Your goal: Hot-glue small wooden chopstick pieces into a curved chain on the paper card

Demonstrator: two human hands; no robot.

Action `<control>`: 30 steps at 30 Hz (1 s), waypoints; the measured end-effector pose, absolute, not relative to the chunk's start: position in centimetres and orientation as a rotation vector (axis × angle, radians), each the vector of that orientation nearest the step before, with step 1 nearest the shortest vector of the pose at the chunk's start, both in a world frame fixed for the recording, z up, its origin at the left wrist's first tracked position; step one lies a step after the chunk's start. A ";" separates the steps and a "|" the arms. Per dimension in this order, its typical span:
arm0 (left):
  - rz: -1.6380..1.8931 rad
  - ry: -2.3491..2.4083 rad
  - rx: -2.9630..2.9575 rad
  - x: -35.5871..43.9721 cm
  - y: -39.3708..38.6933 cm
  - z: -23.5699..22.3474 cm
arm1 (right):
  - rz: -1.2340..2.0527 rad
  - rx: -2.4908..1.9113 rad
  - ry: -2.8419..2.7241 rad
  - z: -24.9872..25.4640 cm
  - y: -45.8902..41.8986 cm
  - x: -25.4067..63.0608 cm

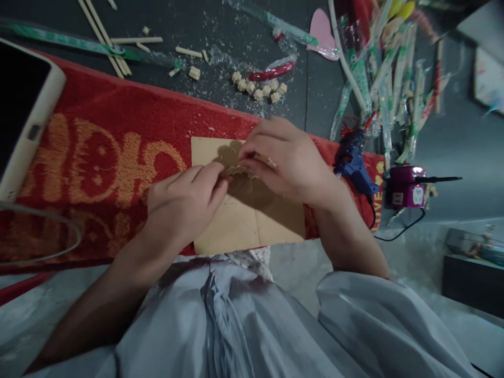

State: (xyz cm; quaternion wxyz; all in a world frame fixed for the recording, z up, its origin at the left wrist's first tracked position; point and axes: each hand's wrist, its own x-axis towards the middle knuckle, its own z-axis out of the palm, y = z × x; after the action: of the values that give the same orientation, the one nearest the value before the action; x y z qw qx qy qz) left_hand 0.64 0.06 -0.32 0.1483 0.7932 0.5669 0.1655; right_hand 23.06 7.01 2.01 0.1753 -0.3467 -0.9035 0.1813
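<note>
A small, knobbly beige strip (pixel 241 170) spans the gap between my hands, above a tan sheet of card (pixel 252 220). Its exact kind is too blurred to make out. My left hand (pixel 189 197) is closed, thumb and fingertips pinching the strip's left end. From the right, my right hand (pixel 285 160) is closed too, its thumb and forefinger at the strip's other end, with a bit of beige showing between them. Fingers and shadow cover part of the strip.
Beneath the card lies a red mat (pixel 118 105). Beyond it are small beige star-shaped pieces (pixel 258 88), thin wooden sticks (pixel 103 39) and crumbs. At right are a blue glue gun (pixel 352 165), a purple box (pixel 407 186) and wrapped sticks (pixel 394 79). A phone (pixel 23 105) lies left.
</note>
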 end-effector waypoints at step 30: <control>0.402 1.661 2.252 0.8 0.1 0.0 | 0.560 -0.840 -2.591 1.3 8.6 22.6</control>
State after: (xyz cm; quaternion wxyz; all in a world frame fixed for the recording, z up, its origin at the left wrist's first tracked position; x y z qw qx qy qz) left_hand 0.80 0.11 0.00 0.1564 0.7868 0.5804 0.1404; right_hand 22.63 8.59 1.25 0.1794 -0.2972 -0.9167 0.1980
